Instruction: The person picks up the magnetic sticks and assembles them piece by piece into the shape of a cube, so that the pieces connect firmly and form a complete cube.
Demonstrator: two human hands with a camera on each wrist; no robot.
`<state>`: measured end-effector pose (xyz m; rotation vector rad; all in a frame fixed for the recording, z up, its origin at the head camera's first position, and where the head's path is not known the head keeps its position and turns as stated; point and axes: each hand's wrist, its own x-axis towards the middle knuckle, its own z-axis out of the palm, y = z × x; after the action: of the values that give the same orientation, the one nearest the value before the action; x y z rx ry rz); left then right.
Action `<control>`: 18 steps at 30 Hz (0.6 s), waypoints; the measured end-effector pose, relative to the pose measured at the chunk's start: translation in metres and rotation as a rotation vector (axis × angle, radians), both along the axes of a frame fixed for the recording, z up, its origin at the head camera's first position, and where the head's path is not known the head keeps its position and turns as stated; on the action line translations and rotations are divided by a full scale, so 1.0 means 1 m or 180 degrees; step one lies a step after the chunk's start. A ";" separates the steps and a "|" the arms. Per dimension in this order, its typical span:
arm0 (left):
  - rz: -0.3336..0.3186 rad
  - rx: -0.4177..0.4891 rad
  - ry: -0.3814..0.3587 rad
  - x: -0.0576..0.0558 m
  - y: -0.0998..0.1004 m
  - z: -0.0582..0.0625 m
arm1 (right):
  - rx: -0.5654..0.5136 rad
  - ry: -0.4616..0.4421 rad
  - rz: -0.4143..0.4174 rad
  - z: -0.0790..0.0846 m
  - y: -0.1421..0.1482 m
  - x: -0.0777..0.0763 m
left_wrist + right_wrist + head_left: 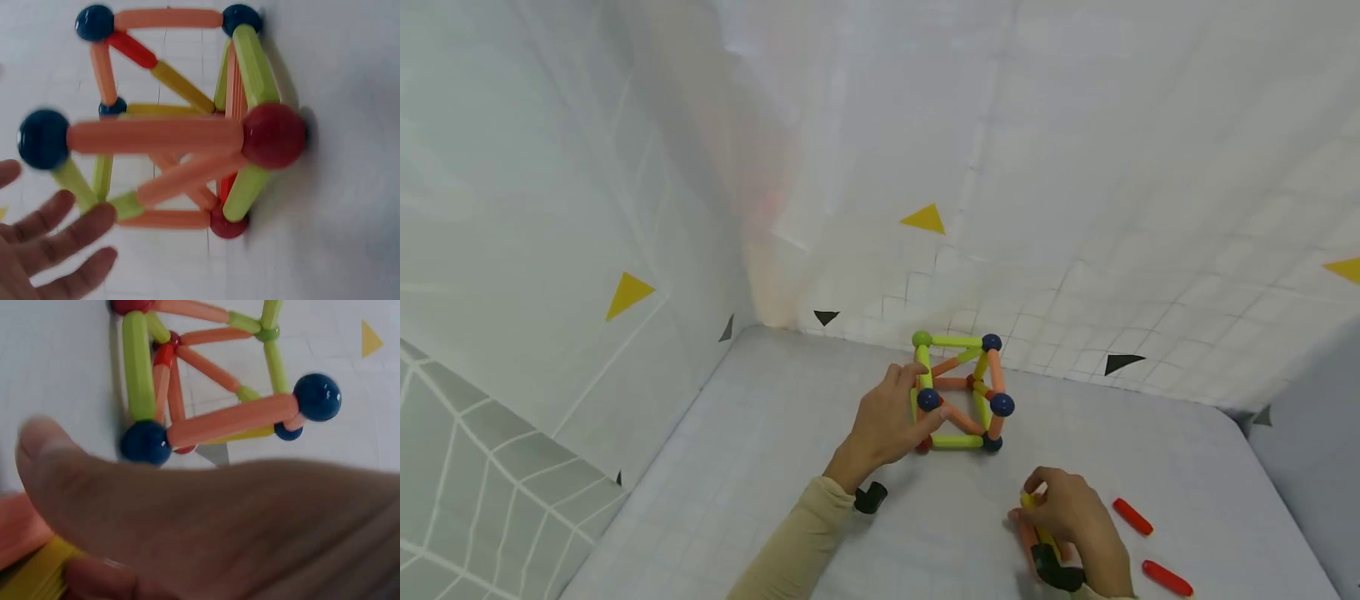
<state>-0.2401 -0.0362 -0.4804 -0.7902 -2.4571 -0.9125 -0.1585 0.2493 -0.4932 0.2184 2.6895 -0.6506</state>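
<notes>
A cube-like frame of magnetic sticks and balls [958,442] stands on the white surface, with light green, orange, yellow and red sticks. My left hand [887,417] is at its left side, fingers spread and loosely bent. In the left wrist view the fingertips [100,219] overlap a green stick [75,184] below a blue ball [44,139]. To the lower right, my right hand [1067,508] pinches a yellow stick [1027,500] between thumb and fingers. An orange stick [1026,537] lies beside it, and the right wrist view shows both partly hidden under the thumb [69,456].
Two red sticks [1132,517] [1167,578] lie to the right of my right hand. Behind the frame rises a white sheet wall [1075,208] with yellow and black triangle markers. Another sheet wall [550,208] bounds the left side.
</notes>
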 end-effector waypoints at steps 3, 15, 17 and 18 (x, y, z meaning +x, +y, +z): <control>0.0067 -0.0224 0.0148 0.003 0.006 -0.001 | 0.0060 -0.0067 0.0052 -0.004 0.003 0.001; -0.0352 -0.0038 -0.0009 -0.003 0.000 -0.006 | 0.0304 -0.0211 -0.0095 -0.010 -0.011 -0.001; -0.0379 -0.0020 -0.0055 -0.003 -0.001 -0.005 | 0.0365 -0.0218 -0.0123 -0.009 -0.013 0.000; -0.0390 -0.0021 -0.0074 -0.003 -0.001 -0.005 | 0.0415 -0.0215 -0.0141 -0.009 -0.014 0.000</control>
<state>-0.2434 -0.0375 -0.4849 -0.9465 -2.4552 -0.9626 -0.1583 0.2349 -0.5020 0.3289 2.6707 -0.4723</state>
